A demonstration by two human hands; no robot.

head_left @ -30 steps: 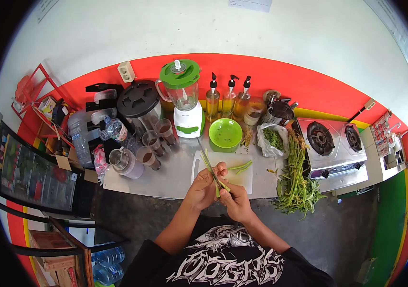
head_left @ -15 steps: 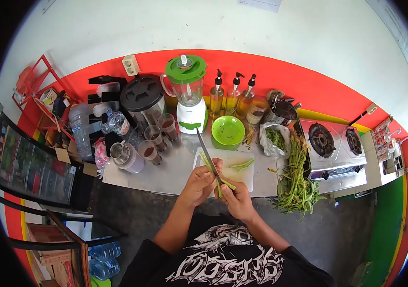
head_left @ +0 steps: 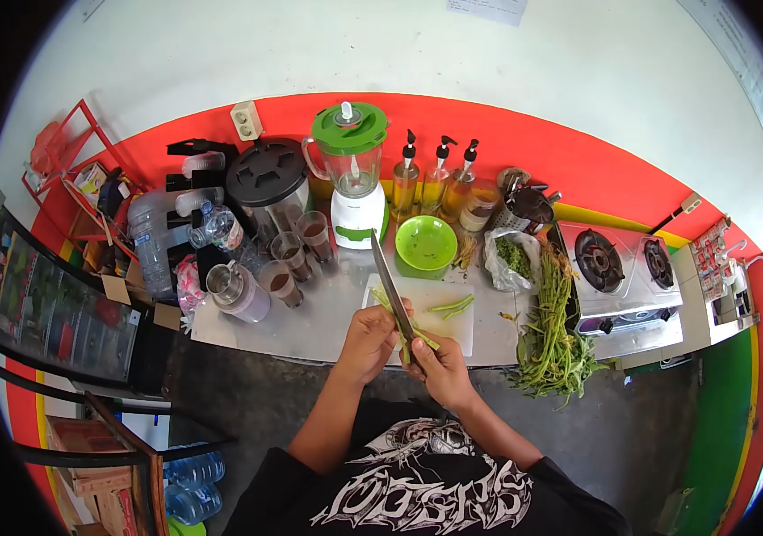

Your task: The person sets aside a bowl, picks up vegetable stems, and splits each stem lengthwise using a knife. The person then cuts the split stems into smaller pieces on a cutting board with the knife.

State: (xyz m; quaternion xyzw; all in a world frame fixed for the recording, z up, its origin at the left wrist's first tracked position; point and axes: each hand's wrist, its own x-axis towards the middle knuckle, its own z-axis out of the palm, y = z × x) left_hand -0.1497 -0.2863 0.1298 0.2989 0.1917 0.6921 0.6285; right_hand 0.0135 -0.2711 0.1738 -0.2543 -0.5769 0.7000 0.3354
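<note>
My right hand [head_left: 444, 373] is closed around a knife [head_left: 387, 275], its long dark blade pointing up and away past my left hand. My left hand [head_left: 369, 343] pinches green vegetable stalks [head_left: 381, 297], which lie along the blade and partly vanish behind the fingers. A short green piece [head_left: 426, 338] shows by my right thumb. Both hands are close together over the near edge of a white cutting board [head_left: 462, 332]. Cut green stalks [head_left: 451, 307] rest on the board's right side. Behind it stands a green bowl [head_left: 426, 243] with small scraps inside.
A large bunch of leafy stalks [head_left: 557, 348] hangs over the counter edge at right, beside a gas stove [head_left: 623, 299]. A plastic bag of greens [head_left: 514, 257], pump bottles [head_left: 406, 183] and a blender [head_left: 356, 210] stand behind. Several cups [head_left: 281, 284] are at left.
The knife and both hands shift slightly, with the blade now a little more upright. The green piece by my right thumb shows at a slightly different angle. The counter items stay put.
</note>
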